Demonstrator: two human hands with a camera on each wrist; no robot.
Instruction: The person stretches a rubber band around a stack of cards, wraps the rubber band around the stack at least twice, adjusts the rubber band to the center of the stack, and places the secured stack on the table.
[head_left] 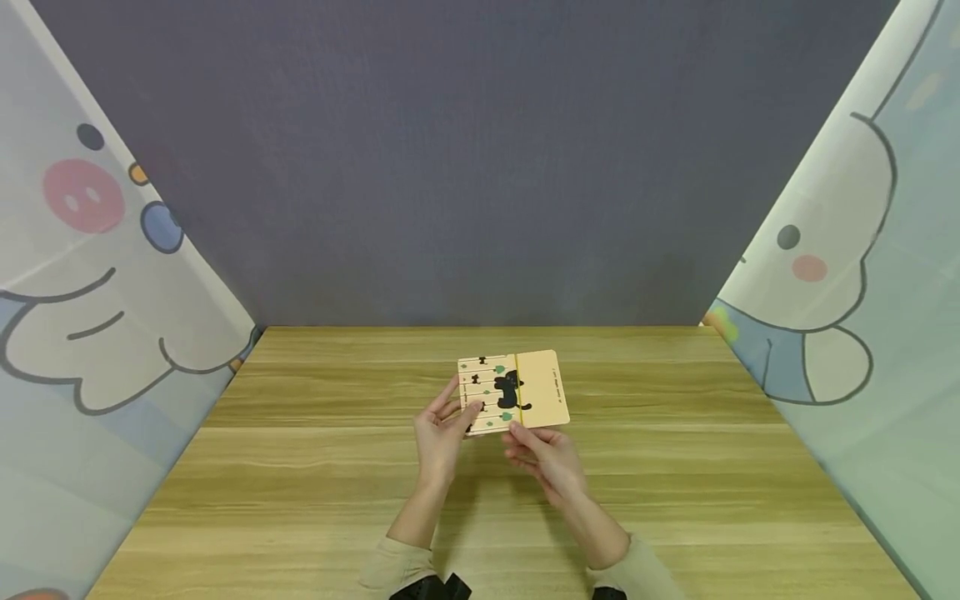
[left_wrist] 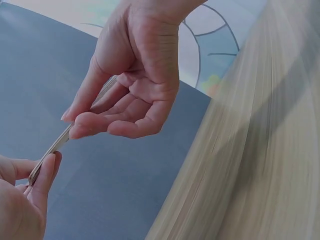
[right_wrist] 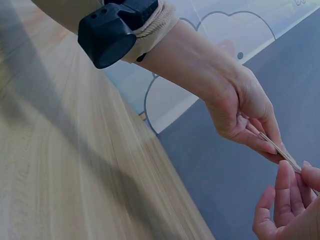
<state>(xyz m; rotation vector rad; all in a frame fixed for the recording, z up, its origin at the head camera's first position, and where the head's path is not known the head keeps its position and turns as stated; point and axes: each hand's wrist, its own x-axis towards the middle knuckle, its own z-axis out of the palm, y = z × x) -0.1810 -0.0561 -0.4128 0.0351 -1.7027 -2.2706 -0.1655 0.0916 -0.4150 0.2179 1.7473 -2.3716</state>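
A small cream notebook (head_left: 543,387) with a black cat, bows and green leaves on its cover is held up over the table. A thin yellow band (head_left: 518,383) runs across its cover. My left hand (head_left: 438,437) grips the notebook's left end, thumb on the cover and the other fingers behind. At the near edge, by the band's lower end, my right hand (head_left: 553,462) pinches with thumb and forefinger. Seen edge-on in the left wrist view, the notebook (left_wrist: 52,148) is thin and layered. The right hand's other fingers (left_wrist: 142,125) are loosely curled beneath.
Beneath both hands lies a wood-grain table (head_left: 300,467). A dark grey panel (head_left: 480,167) stands at its back edge. Cartoon-printed sheets (head_left: 90,292) flank the left and right sides. A black wrist camera (right_wrist: 107,37) is strapped over the left sleeve.
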